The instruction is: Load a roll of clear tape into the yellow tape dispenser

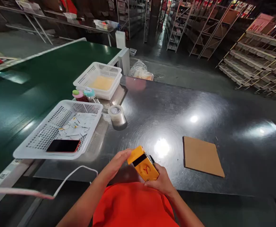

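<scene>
Close to my body, over the table's near edge, is a yellow boxy object with a black band across it and a red mark on its face. Its exact kind does not show. My left hand grips its upper left end, fingers mostly hidden behind it. My right hand is closed around its lower right end, thumb along the near edge. A dark edge shows on its right side. To the right lies a flat piece of brown cardboard, and beyond my left hand stands a stack of clear tape rolls.
At left, a white basket holds papers and a phone. Behind it are small bottles and stacked white baskets. A green conveyor belt runs along the left. A white cable hangs near my left arm.
</scene>
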`<control>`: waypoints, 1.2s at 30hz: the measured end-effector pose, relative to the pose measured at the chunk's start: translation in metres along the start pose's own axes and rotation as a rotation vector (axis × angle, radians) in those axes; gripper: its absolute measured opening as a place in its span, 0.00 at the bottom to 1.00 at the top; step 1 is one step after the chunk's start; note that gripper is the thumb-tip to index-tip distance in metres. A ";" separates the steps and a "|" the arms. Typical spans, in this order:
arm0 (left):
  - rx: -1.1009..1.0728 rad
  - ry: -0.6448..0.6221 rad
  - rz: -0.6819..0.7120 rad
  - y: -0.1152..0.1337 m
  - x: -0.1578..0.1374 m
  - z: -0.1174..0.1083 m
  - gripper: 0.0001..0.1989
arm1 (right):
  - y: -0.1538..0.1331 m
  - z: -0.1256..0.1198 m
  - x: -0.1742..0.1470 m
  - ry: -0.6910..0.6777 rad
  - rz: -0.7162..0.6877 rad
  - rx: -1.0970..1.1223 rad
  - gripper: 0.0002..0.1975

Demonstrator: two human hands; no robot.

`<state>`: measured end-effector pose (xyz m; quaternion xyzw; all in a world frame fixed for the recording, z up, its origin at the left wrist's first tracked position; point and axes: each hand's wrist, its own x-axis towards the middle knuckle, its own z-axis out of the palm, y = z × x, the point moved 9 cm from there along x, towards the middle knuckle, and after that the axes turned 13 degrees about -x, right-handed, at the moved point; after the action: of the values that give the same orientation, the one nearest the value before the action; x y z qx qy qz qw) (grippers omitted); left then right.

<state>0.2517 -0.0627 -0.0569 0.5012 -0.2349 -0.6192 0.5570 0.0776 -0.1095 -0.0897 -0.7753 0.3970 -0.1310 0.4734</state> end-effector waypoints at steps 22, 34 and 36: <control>0.628 -0.343 0.262 0.030 -0.066 0.040 0.27 | -0.067 -0.030 -0.064 0.643 -0.971 -0.726 0.13; 1.016 -0.398 0.665 0.049 -0.100 0.077 0.34 | -0.088 -0.046 -0.068 0.666 -1.088 -0.784 0.17; 0.994 -0.412 0.695 0.052 -0.103 0.079 0.34 | -0.087 -0.045 -0.067 0.658 -1.094 -0.759 0.17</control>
<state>0.1931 -0.0023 0.0547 0.4650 -0.7451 -0.3031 0.3698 0.0506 -0.0674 0.0184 -0.8933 0.0934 -0.4274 -0.1033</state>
